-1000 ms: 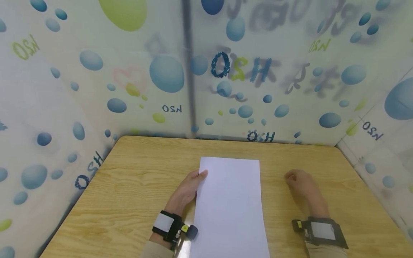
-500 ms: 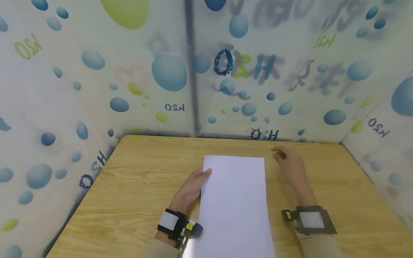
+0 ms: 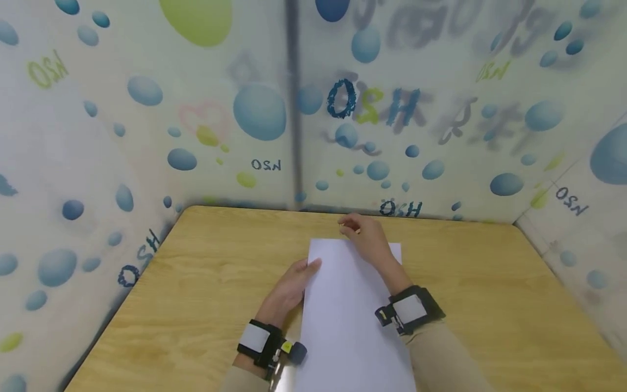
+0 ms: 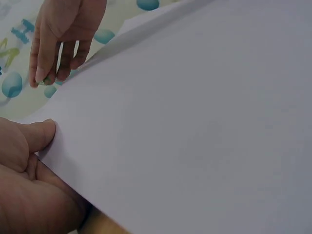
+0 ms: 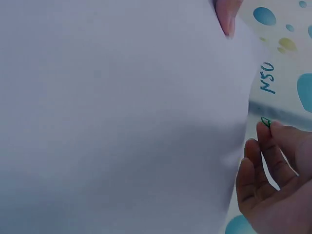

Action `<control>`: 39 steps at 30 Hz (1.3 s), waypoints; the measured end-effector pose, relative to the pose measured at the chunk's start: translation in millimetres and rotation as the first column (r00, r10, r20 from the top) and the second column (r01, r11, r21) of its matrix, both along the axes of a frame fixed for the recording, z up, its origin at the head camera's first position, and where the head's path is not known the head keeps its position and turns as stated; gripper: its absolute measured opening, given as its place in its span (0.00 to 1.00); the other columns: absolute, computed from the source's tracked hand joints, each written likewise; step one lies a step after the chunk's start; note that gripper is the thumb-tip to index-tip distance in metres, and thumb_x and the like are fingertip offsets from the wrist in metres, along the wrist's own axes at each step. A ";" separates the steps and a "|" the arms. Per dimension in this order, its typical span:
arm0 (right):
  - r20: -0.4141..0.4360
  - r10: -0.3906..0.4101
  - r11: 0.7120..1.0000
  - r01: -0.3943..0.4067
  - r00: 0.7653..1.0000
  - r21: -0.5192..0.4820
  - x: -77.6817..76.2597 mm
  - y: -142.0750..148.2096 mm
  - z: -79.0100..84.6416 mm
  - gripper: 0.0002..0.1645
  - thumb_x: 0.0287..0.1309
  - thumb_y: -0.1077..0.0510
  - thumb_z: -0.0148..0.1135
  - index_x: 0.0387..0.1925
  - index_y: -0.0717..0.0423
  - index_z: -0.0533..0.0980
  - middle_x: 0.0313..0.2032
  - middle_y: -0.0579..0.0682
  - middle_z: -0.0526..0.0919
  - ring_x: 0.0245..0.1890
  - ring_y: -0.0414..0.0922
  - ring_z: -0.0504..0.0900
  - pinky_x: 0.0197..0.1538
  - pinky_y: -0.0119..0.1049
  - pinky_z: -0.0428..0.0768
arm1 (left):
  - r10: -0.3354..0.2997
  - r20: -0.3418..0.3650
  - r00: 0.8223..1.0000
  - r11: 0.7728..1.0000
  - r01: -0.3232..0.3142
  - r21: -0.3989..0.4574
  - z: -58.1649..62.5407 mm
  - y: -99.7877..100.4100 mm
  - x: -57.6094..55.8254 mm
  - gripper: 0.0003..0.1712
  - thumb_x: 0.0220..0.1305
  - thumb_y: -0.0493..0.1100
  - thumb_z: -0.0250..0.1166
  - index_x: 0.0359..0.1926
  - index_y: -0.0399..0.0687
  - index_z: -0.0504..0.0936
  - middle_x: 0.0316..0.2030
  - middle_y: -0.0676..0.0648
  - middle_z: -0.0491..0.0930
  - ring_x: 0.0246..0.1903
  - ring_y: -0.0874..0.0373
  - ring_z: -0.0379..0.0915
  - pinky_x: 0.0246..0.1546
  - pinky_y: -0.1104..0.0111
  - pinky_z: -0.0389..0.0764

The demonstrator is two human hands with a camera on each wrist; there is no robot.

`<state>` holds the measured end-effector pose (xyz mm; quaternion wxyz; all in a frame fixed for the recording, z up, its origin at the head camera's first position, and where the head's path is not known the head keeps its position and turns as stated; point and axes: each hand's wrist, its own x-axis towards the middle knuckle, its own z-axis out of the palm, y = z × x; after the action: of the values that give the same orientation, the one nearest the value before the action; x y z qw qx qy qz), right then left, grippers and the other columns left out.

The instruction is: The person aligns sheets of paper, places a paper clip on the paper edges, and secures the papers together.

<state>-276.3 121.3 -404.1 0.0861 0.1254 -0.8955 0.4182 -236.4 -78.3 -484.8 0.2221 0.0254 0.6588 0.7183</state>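
**Right hand (image 3: 368,237) moved across the white sheet (image 3: 343,326), from its right side to its far edge**

Half a second before, this hand was beside the sheet; now its wrist crossed over it, while the left hand (image 3: 289,286) had kept its place. Behind stood a pale wall printed with bubbles (image 3: 259,111), and before this wall (image 3: 220,185) was a wooden table (image 3: 206,245). The sheet had its long axis running from the near side towards the wall; how much of it touched the table, I could not tell. The left hand gripped its left edge near the far left corner, with the thumb on top. The right hand, nearer to the middle of the far edge, pinched a small green clip (image 5: 266,122), which was just beyond that edge, left of its middle, and appeared apart from the sheet.
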 end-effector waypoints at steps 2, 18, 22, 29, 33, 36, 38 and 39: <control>-0.022 0.003 1.000 -0.003 1.000 -0.018 -2.2 -9.8 -2.7 0.09 0.65 0.58 0.62 0.44 0.55 0.81 0.37 0.47 0.85 0.38 0.45 0.80 0.40 0.40 0.78 | -0.011 -0.001 1.000 1.000 0.011 0.012 1.1 -1.1 -0.4 0.25 0.73 0.56 0.51 0.58 0.43 0.76 0.44 0.43 0.80 0.43 0.53 0.76 0.44 0.61 0.75; -0.012 0.050 0.998 -0.050 0.999 -0.026 -7.2 -28.0 -16.8 0.06 0.66 0.56 0.61 0.39 0.50 0.83 0.35 0.42 0.85 0.38 0.41 0.79 0.43 0.39 0.78 | -0.041 0.034 0.999 0.996 0.038 0.078 1.1 2.0 -4.4 0.24 0.74 0.54 0.51 0.62 0.46 0.73 0.49 0.44 0.79 0.47 0.53 0.76 0.46 0.61 0.75; -0.024 0.065 0.997 -0.066 0.998 -0.032 -6.1 -28.7 -15.1 0.06 0.66 0.56 0.61 0.39 0.50 0.83 0.35 0.42 0.85 0.37 0.41 0.79 0.43 0.38 0.78 | -0.046 0.039 0.998 0.995 0.042 0.093 1.7 1.3 -4.7 0.24 0.75 0.54 0.50 0.63 0.47 0.73 0.49 0.44 0.80 0.47 0.53 0.76 0.45 0.61 0.75; 0.000 0.072 0.996 -0.072 0.997 -0.048 -2.8 -31.0 -13.0 0.06 0.65 0.56 0.62 0.39 0.52 0.84 0.36 0.43 0.85 0.39 0.41 0.80 0.47 0.39 0.78 | -0.047 0.062 0.997 0.993 0.040 0.113 4.0 -1.6 -3.0 0.24 0.75 0.53 0.51 0.63 0.47 0.72 0.49 0.44 0.80 0.47 0.53 0.77 0.45 0.62 0.76; -0.002 0.082 0.995 -0.082 0.997 -0.048 -1.8 -33.6 -13.0 0.07 0.64 0.57 0.63 0.39 0.53 0.84 0.37 0.44 0.86 0.41 0.42 0.80 0.48 0.40 0.78 | -0.044 0.060 0.997 0.993 0.037 0.109 4.8 -3.7 -1.8 0.24 0.75 0.53 0.51 0.63 0.47 0.72 0.49 0.44 0.80 0.46 0.53 0.77 0.44 0.62 0.76; -0.005 0.081 0.996 -0.082 0.997 -0.044 -1.5 -36.0 -13.7 0.07 0.64 0.57 0.63 0.39 0.53 0.84 0.37 0.44 0.86 0.41 0.41 0.80 0.48 0.40 0.78 | -0.046 0.053 0.998 0.994 0.041 0.101 3.4 -5.0 -1.4 0.24 0.75 0.54 0.50 0.63 0.48 0.73 0.48 0.44 0.80 0.46 0.53 0.78 0.44 0.62 0.76; -0.007 0.080 0.996 -0.080 0.997 -0.040 -1.5 -37.8 -14.9 0.07 0.64 0.57 0.63 0.39 0.52 0.84 0.37 0.44 0.86 0.41 0.41 0.80 0.48 0.40 0.78 | -0.050 0.048 0.998 0.994 0.045 0.100 1.8 -5.8 -1.4 0.23 0.75 0.54 0.50 0.63 0.48 0.73 0.48 0.44 0.81 0.46 0.53 0.78 0.44 0.62 0.76; -0.011 0.081 0.996 -0.081 0.997 -0.036 -1.4 -38.8 -15.3 0.07 0.64 0.57 0.62 0.40 0.53 0.84 0.37 0.44 0.86 0.41 0.41 0.80 0.48 0.40 0.78 | -0.052 0.043 0.998 0.994 0.048 0.100 0.6 -6.0 -1.5 0.23 0.75 0.54 0.50 0.63 0.48 0.73 0.48 0.43 0.81 0.45 0.53 0.78 0.44 0.62 0.76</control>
<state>-277.6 82.5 -419.4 0.0754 0.1619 -0.8815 0.4371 -237.9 -84.3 -484.1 0.2534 0.0365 0.6163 0.7447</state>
